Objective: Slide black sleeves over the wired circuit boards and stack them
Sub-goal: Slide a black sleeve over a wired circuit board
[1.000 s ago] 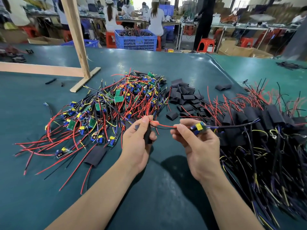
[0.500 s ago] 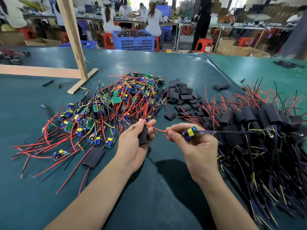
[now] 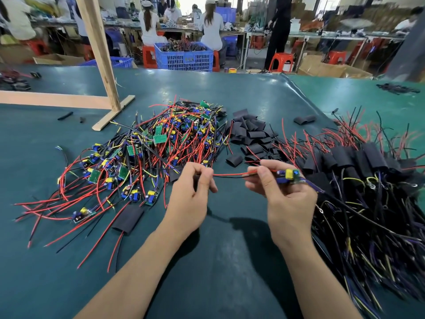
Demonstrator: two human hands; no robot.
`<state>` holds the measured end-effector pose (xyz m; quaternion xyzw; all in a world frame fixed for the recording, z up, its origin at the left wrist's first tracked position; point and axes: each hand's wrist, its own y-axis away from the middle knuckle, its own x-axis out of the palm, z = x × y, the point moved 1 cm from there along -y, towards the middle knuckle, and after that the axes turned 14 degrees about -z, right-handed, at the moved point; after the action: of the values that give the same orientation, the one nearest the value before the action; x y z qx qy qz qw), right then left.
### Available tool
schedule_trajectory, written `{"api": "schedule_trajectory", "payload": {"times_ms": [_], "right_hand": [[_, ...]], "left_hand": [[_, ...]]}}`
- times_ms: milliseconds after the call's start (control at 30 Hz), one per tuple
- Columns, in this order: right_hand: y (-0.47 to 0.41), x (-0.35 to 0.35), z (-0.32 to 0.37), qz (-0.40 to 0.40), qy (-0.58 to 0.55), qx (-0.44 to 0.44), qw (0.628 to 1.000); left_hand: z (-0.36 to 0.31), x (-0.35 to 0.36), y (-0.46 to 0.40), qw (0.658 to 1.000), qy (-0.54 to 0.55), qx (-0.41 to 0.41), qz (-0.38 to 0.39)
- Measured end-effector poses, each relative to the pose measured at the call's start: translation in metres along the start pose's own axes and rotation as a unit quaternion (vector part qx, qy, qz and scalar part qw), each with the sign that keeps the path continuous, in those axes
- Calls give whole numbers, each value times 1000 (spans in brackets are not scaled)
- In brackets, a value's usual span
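My right hand (image 3: 287, 199) pinches a small circuit board (image 3: 288, 175) with a yellow part and blue parts. Its red and black wires (image 3: 230, 175) run left into a black sleeve (image 3: 176, 174), which my left hand (image 3: 190, 194) grips, mostly hiding it. A pile of bare wired boards (image 3: 142, 153) lies to the left. Loose black sleeves (image 3: 250, 137) are heaped behind my hands. Sleeved boards (image 3: 358, 162) are stacked at the right with their wires trailing toward me.
A wooden post (image 3: 99, 54) on a wooden foot stands at the back left of the green table (image 3: 230, 261). One flat sleeve (image 3: 128, 218) lies near my left forearm, another (image 3: 304, 119) farther back. Blue crates and seated people are beyond the table.
My hands have moved apart, so a longer stretch of the red and black wires shows between them. The board in my right hand has tilted up into clearer view.
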<state>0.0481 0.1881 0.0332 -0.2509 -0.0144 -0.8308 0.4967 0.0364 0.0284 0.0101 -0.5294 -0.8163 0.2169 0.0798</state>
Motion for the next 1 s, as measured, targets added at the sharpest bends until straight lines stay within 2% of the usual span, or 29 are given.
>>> {"api": "schedule_trajectory", "payload": {"times_ms": [67,167,267,467,800,1000], "right_hand": [[-7,-4,2,-33,-10,8,999],[-14,-8,4,-54,-31,27,998],[-16,-9,4,-57,-30,33,997],[-18,-10,5,-50,-37,43,997],[-10,-4,4,23,-50,100,993],[-8,-3,3,37,-48,112,992]], "left_hand": [[0,-4,3,997,-23,55,49],[1,-9,5,991,25,46,123],[2,-12,3,987,-15,83,137],[3,-15,-4,984,-56,136,104],[7,-15,-6,994,-58,93,5],[3,-17,-7,992,-99,75,-35]]}}
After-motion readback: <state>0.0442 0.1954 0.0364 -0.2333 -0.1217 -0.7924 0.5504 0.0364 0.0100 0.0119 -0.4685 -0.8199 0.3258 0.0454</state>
